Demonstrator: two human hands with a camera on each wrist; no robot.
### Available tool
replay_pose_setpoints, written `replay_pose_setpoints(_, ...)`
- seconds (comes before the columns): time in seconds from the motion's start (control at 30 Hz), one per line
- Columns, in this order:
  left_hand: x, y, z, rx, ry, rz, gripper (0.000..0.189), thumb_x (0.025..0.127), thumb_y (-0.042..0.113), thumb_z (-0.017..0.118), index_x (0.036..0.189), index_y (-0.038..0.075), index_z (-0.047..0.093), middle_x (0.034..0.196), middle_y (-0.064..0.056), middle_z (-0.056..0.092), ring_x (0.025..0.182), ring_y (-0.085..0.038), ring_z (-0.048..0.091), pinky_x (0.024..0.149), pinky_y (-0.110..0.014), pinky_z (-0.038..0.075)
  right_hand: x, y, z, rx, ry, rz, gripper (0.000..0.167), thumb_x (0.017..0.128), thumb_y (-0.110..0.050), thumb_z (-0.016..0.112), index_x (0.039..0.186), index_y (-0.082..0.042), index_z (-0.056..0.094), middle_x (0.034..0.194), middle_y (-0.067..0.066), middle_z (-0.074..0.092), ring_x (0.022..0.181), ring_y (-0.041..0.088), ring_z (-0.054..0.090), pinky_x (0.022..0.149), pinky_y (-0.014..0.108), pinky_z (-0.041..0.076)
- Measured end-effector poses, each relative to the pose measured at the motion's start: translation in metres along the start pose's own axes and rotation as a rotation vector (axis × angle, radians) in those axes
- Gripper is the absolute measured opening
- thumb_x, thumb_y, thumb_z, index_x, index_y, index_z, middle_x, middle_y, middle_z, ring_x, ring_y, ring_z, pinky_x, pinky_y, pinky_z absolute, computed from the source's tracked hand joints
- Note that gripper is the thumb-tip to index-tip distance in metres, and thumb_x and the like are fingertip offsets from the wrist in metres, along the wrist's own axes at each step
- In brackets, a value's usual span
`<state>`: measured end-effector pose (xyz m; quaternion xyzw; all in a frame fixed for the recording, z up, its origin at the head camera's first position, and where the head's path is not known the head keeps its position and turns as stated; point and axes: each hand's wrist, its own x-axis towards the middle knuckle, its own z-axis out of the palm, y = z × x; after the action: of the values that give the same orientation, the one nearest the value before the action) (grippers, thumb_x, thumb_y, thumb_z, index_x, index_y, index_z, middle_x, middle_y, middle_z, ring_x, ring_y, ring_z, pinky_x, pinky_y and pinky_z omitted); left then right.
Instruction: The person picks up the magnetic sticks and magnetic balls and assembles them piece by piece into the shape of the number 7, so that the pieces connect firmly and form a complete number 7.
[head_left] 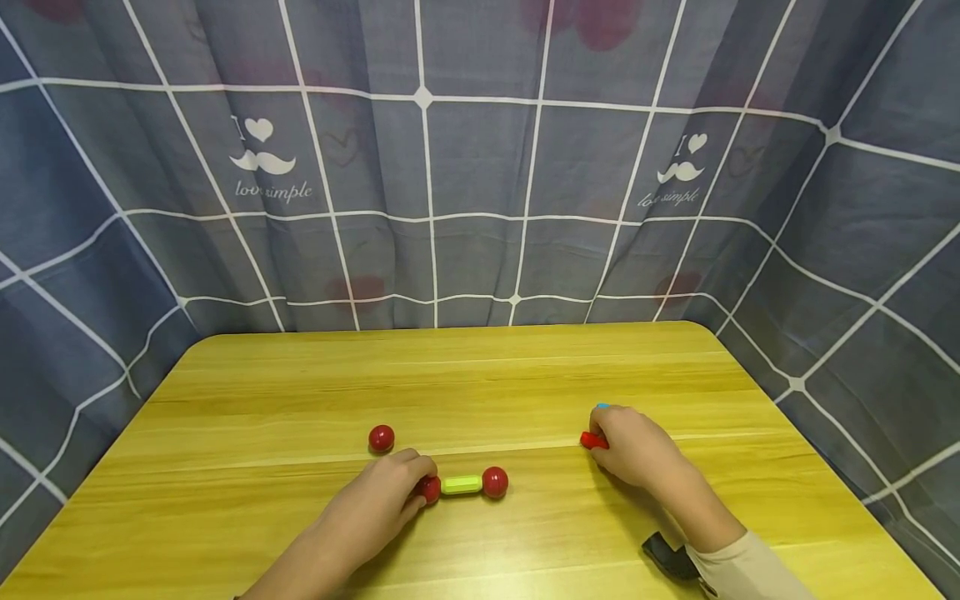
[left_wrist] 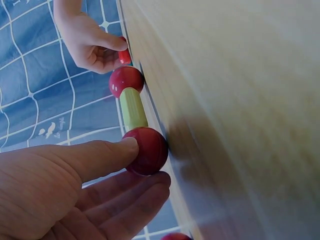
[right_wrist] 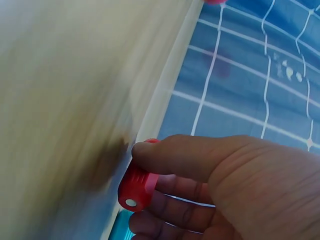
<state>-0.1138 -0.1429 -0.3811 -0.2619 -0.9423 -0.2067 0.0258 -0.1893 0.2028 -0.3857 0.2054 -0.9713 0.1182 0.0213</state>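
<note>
In the head view, a yellow-green rod [head_left: 461, 485] lies on the table with a red ball [head_left: 495, 482] at its right end and another red ball [left_wrist: 146, 151] at its left end. My left hand [head_left: 378, 500] pinches that left ball between thumb and fingers, partly covering it. Over to the right, my right hand [head_left: 641, 450] grips a short red rod [right_wrist: 137, 190] with a round silvery end. A blue rod [right_wrist: 121, 227] shows just beyond the red one, mostly hidden by the fingers. Behind my left hand sits a loose red ball [head_left: 381, 438].
Everything lies on a yellow wood-grain table [head_left: 450, 375]. A blue-grey checked curtain [head_left: 480, 167] hangs along its back and sides. A black wrist piece [head_left: 670, 558] is by the right sleeve.
</note>
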Motion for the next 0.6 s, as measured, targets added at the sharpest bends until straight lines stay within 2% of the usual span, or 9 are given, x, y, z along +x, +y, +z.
replay_pose_setpoints(0.3, -0.001, 0.0, 0.0, 0.0, 0.008, 0.0, 0.019, 0.082, 0.005, 0.077, 0.086, 0.017, 0.062, 0.08, 0.01, 0.054, 0.073, -0.003, 0.049, 0.063, -0.022, 0.049, -0.004, -0.029, 0.003, 0.011, -0.026, -0.058, 0.026, 0.082, -0.015, 0.077, 0.072, -0.017, 0.052, 0.065, -0.008, 0.044, 0.06, 0.009, 0.041, 0.053, 0.025, 0.038)
replay_pose_setpoints(0.6, -0.001, -0.001, 0.0, 0.007, -0.001, 0.005, 0.019, 0.083, 0.006, 0.077, 0.087, 0.017, 0.063, 0.081, 0.01, 0.055, 0.074, -0.002, 0.05, 0.064, -0.022, 0.05, -0.013, -0.046, 0.011, 0.022, -0.059, -0.115, 0.027, 0.081, -0.019, 0.077, 0.073, -0.019, 0.051, 0.066, -0.009, 0.044, 0.058, 0.008, 0.041, 0.052, 0.025, 0.037)
